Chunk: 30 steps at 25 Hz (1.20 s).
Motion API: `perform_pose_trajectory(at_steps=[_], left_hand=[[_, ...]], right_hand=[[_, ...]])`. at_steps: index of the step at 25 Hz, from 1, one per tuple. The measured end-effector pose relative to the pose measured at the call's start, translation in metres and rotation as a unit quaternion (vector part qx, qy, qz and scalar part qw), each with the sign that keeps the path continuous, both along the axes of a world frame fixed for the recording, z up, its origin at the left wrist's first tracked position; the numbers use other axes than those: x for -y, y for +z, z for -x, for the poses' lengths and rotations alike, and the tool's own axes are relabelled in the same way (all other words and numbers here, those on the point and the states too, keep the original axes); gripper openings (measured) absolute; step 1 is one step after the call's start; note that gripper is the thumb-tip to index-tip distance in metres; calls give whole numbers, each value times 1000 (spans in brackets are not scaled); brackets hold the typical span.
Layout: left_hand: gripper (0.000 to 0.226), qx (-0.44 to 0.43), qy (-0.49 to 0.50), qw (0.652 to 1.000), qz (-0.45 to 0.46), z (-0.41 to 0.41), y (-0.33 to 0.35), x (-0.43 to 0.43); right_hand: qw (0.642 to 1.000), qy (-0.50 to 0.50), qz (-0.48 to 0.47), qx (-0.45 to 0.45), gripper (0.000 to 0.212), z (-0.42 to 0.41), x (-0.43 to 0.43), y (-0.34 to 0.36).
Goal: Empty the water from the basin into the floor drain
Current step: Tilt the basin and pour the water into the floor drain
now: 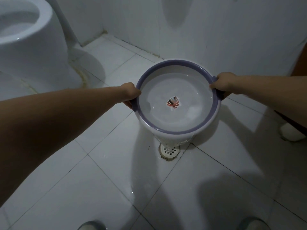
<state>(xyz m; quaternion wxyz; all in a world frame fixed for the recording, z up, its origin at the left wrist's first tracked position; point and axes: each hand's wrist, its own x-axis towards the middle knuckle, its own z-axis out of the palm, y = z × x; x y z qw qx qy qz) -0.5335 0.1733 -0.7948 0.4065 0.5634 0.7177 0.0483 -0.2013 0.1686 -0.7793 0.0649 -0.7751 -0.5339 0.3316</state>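
A round white basin [179, 130] with a purple rim and a leaf picture on its bottom is held above the tiled floor, tilted toward me. Water lies inside it and runs over the near rim in a thin stream onto the round white floor drain [169, 151] just below. My left hand [131, 94] grips the rim's left side. On the opposite side, my right hand [221, 83] grips the rim at its purple handle.
A white toilet [33, 52] stands at the left. White tiled walls close the back, close behind the basin. The floor tiles near the drain are wet. Tips of my slippers [91, 226] show at the bottom edge, and another white object [292, 131] sits at the right.
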Motion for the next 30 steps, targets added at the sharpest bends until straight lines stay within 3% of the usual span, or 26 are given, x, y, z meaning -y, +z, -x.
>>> perform_pose_trajectory(at_steps=[30], left_hand=[[23,-14,6,1000,4,0,-18,5]], right_hand=[[1000,0,10,-14,41,1,-1,-7]])
